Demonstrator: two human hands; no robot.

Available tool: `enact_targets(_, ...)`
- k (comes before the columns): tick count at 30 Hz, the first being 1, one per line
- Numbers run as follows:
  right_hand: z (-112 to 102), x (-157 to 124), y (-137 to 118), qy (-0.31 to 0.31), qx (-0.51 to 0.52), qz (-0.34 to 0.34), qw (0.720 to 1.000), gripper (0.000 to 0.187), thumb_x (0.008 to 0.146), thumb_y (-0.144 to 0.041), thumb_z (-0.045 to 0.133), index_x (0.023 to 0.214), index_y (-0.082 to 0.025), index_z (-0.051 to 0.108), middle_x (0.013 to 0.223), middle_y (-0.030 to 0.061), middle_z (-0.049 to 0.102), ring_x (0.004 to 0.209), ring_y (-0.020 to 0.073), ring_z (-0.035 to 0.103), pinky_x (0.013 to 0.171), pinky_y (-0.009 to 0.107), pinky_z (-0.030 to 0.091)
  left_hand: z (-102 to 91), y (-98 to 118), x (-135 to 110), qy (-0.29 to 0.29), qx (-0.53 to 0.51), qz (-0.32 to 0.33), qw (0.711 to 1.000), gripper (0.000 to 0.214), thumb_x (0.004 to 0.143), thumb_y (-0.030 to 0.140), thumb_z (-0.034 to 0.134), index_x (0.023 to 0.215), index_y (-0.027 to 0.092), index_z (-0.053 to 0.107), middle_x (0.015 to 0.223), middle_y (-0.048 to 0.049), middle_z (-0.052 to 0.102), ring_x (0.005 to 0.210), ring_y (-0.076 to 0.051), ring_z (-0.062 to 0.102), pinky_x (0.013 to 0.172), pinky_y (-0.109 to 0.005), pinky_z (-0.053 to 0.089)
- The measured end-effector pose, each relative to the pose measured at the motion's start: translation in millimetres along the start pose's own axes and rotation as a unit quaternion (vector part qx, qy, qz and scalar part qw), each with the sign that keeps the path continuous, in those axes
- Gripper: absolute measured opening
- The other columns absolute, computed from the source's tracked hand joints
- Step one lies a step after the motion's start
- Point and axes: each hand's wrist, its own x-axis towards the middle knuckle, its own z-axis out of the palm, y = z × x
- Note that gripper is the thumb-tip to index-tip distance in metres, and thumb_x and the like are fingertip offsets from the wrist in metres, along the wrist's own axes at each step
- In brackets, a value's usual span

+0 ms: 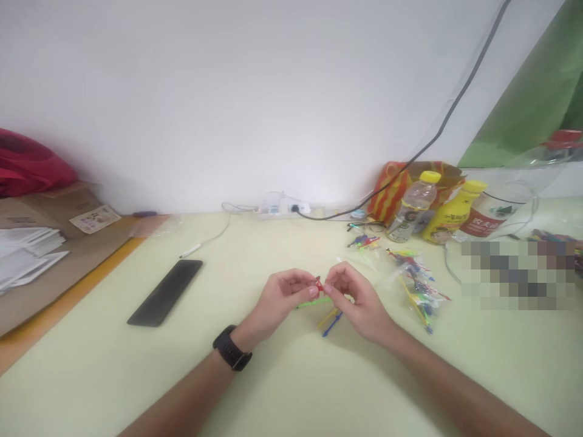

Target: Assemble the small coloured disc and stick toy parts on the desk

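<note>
My left hand (282, 297) and my right hand (355, 300) meet over the pale table (273, 376), fingers pinched together on a small red plastic piece (319, 283). A black watch (232, 348) sits on my left wrist. Thin plastic sticks lie just under the hands: a green stick (312, 301), a yellow stick (327, 317) and a blue stick (332, 325). To the right of my right hand lie clear bags of coloured sticks (416, 285).
A black phone (165, 292) lies to the left. Bottles (412, 206) and a yellow bottle (450, 212) stand at the back right beside a power strip (282, 206) with cables. Cardboard and white papers (27, 249) fill the left edge.
</note>
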Motion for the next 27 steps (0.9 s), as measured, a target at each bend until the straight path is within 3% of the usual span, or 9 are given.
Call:
enact_targets(5,-2,0,-2,0.025,-0.003,-0.005,1.0,0.017,0.101,-0.039,0.059,0.11,-0.024,0.055,0.077,-0.0016,0.055,0.067,0.0155,0.054,0.064,0.03,0.046,0.7,1,0,0.006,-0.004,0.007,1.0,0.023,0.081,0.031,0.086,0.094,0.015,0.075,0.095,-0.0073,0.075,0.084,-0.015,0.068,0.08,-0.027,0.054)
enact_targets(9,-2,1,1,0.082,-0.002,0.026,0.996,0.04,0.099,-0.046,0.06,0.132,-0.029,0.046,0.085,-0.0007,0.057,0.077,0.0187,0.059,0.067,0.032,0.051,0.8,1,0,0.015,-0.01,-0.001,1.0,0.025,0.081,0.032,0.086,0.096,0.016,0.075,0.096,-0.007,0.076,0.083,-0.015,0.068,0.079,-0.027,0.054)
enact_targets(12,-3,2,1,0.109,0.033,0.057,0.992,0.048,0.097,-0.051,0.06,0.136,-0.029,0.041,0.085,-0.0009,0.06,0.078,0.0185,0.061,0.065,0.03,0.051,0.2,1,0,0.026,-0.005,-0.004,1.0,0.025,0.08,0.032,0.087,0.095,0.016,0.075,0.094,-0.0064,0.076,0.083,-0.015,0.068,0.079,-0.026,0.053)
enact_targets(14,-5,2,-1,0.059,0.094,0.116,0.987,0.045,0.099,-0.056,0.053,0.133,-0.027,0.044,0.065,-0.0057,0.053,0.056,0.0153,0.051,0.05,0.025,0.041,-0.6,0,0,0.029,0.001,-0.001,1.0,0.025,0.08,0.032,0.087,0.094,0.015,0.074,0.094,-0.0065,0.076,0.082,-0.015,0.068,0.079,-0.026,0.053)
enact_targets(17,-8,4,-6,-0.033,0.193,0.184,0.963,0.042,0.101,-0.06,0.045,0.121,-0.023,0.053,0.047,-0.0117,0.032,0.041,0.0102,0.02,0.041,0.023,0.018,-1.7,-1,0,0.028,0.009,0.003,1.0,0.025,0.081,0.031,0.086,0.096,0.015,0.074,0.094,-0.0067,0.076,0.083,-0.015,0.068,0.079,-0.026,0.053)
enact_targets(19,-9,5,-9,-0.027,0.205,0.17,0.964,0.038,0.098,-0.057,0.053,0.114,-0.023,0.055,0.049,-0.0115,0.031,0.044,0.0095,0.018,0.044,0.023,0.016,-1.6,-1,1,0.026,0.012,0.003,1.0,0.025,0.081,0.031,0.086,0.096,0.015,0.074,0.093,-0.0068,0.075,0.083,-0.015,0.067,0.079,-0.026,0.053)
enact_targets(23,-6,8,-10,0.016,0.148,0.122,0.981,0.036,0.091,-0.052,0.068,0.108,-0.024,0.053,0.057,-0.0102,0.036,0.05,0.0101,0.028,0.049,0.023,0.021,0.2,1,0,0.027,0.011,0.0,1.0,0.027,0.08,0.033,0.087,0.095,0.015,0.074,0.092,-0.007,0.075,0.082,-0.016,0.067,0.078,-0.027,0.054)
enact_targets(27,-3,8,-4,0.009,0.114,0.079,0.99,0.037,0.09,-0.05,0.071,0.107,-0.024,0.052,0.066,-0.0078,0.044,0.055,0.011,0.035,0.052,0.025,0.027,0.7,2,0,0.025,0.01,0.0,1.0,0.028,0.079,0.034,0.087,0.095,0.015,0.074,0.09,-0.0072,0.076,0.083,-0.017,0.068,0.079,-0.029,0.054)
